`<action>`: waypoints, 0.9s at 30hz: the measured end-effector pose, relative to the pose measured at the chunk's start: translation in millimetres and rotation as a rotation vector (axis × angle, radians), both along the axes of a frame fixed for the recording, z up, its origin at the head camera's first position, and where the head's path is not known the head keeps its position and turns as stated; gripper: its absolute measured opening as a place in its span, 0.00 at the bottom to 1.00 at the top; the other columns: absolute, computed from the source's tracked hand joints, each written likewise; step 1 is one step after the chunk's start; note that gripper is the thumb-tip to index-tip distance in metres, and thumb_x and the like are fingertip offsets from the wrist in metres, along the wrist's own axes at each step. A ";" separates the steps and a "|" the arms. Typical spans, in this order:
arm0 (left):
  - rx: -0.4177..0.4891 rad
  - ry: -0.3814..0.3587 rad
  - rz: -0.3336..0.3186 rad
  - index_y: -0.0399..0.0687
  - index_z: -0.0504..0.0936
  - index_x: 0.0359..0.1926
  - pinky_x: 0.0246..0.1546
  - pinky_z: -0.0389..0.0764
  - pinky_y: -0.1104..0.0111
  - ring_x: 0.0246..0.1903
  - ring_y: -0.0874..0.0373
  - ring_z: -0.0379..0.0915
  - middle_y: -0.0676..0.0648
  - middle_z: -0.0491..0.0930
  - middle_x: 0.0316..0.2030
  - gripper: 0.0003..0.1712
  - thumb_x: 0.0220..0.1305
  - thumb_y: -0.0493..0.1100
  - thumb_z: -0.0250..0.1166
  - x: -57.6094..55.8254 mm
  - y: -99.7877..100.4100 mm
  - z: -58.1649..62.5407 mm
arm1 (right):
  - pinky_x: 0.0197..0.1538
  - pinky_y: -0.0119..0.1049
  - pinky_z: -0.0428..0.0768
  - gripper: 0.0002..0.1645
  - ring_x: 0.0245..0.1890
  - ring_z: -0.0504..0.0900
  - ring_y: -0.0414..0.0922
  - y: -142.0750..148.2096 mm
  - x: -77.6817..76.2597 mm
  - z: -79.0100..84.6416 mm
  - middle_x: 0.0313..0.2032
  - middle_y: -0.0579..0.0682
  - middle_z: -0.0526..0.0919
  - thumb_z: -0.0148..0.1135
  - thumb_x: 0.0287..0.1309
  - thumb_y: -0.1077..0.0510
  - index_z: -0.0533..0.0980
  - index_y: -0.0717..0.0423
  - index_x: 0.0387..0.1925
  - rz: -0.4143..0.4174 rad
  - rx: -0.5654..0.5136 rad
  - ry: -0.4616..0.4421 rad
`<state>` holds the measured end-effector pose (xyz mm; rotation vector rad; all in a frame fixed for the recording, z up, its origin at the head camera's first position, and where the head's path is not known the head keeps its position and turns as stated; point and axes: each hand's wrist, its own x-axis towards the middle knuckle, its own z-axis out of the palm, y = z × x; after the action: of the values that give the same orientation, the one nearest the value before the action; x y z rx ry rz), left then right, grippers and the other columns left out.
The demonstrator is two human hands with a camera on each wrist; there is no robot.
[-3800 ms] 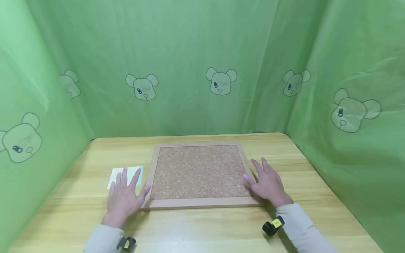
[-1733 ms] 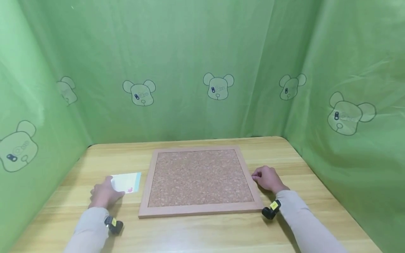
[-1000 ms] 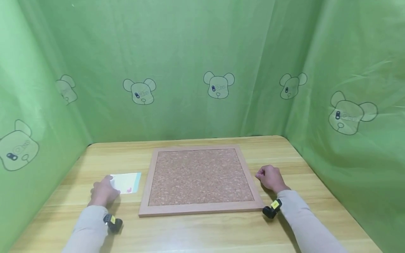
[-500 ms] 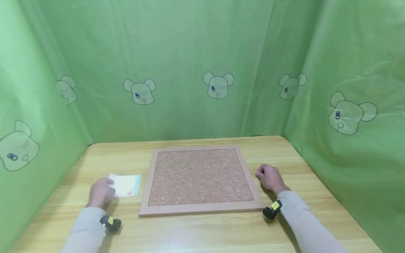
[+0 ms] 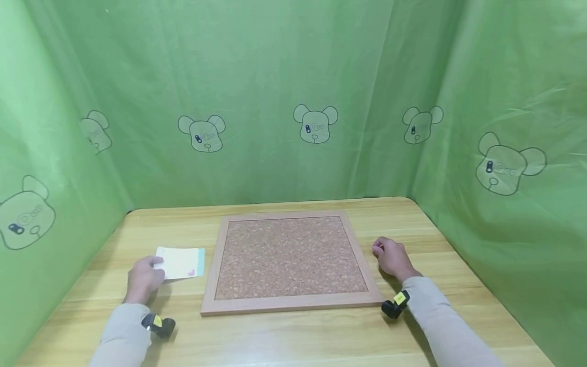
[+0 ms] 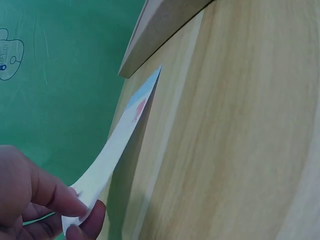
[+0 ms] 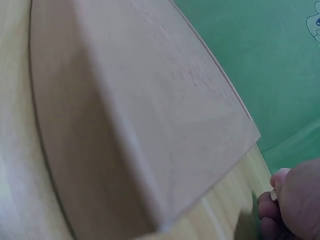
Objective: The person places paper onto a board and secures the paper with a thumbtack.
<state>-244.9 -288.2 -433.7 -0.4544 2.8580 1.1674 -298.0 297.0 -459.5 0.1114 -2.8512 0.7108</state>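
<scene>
Higher now than half a second ago, the white note card (image 5: 178, 262) comes up off the wood with my left hand (image 5: 144, 278), and the end I grip looks less crooked; my right hand (image 5: 392, 256) has barely shifted. I take this to mean that the picking up has gone from teasing an edge loose to having a real hold, though I judge that so thin a card could bend or slip.

My left thumb and fingers pinch its left end. On my right, the fingers curl in toward the thumb, beside the board and apart from it; a small pale spot shows among them, and I cannot tell whether it is a nail or something held.

Outward from my pinch, the card bows gently, with shadow under it. Near its other end sits a pink mark (image 5: 191, 273), then a light blue strip (image 5: 201, 262) finishes it. Whether that far corner touches the table (image 5: 293, 341), I cannot tell. It is left of the cork board (image 5: 289, 257), near the wooden frame (image 5: 291, 303) but clear of it. The board lies flat, speckled brown, between my hands. Beyond the table hangs a green curtain (image 5: 261, 168) printed with round-eared heads.
</scene>
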 end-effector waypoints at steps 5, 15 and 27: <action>0.042 0.029 0.041 0.31 0.64 0.59 0.30 0.69 0.58 0.36 0.41 0.65 0.25 0.58 0.58 0.33 0.46 0.30 0.49 0.6 2.9 2.0 | 0.35 0.45 0.73 0.10 0.28 0.73 0.49 1.8 -1.1 -1.4 0.24 0.51 0.76 0.47 0.62 0.64 0.74 0.61 0.29 -0.006 -0.007 0.006; 0.112 0.066 0.098 0.35 0.62 0.62 0.54 0.59 0.44 0.59 0.33 0.52 0.27 0.55 0.61 0.34 0.49 0.32 0.49 -0.8 10.7 8.4 | 0.37 0.45 0.75 0.12 0.28 0.76 0.46 3.5 -0.1 -3.2 0.24 0.49 0.78 0.50 0.62 0.62 0.78 0.59 0.29 -0.027 -0.042 -0.053; 0.132 0.088 0.067 0.38 0.61 0.63 0.38 0.68 0.54 0.55 0.37 0.55 0.29 0.54 0.63 0.32 0.53 0.34 0.50 -0.6 22.9 21.2 | 0.39 0.48 0.75 0.07 0.32 0.77 0.50 5.0 -1.6 -4.4 0.28 0.51 0.81 0.57 0.57 0.61 0.80 0.59 0.29 -0.001 -0.018 -0.052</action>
<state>-245.5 -265.3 -412.5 -0.5084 2.8343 1.4106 -299.6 302.0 -463.9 0.0896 -2.8930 0.7493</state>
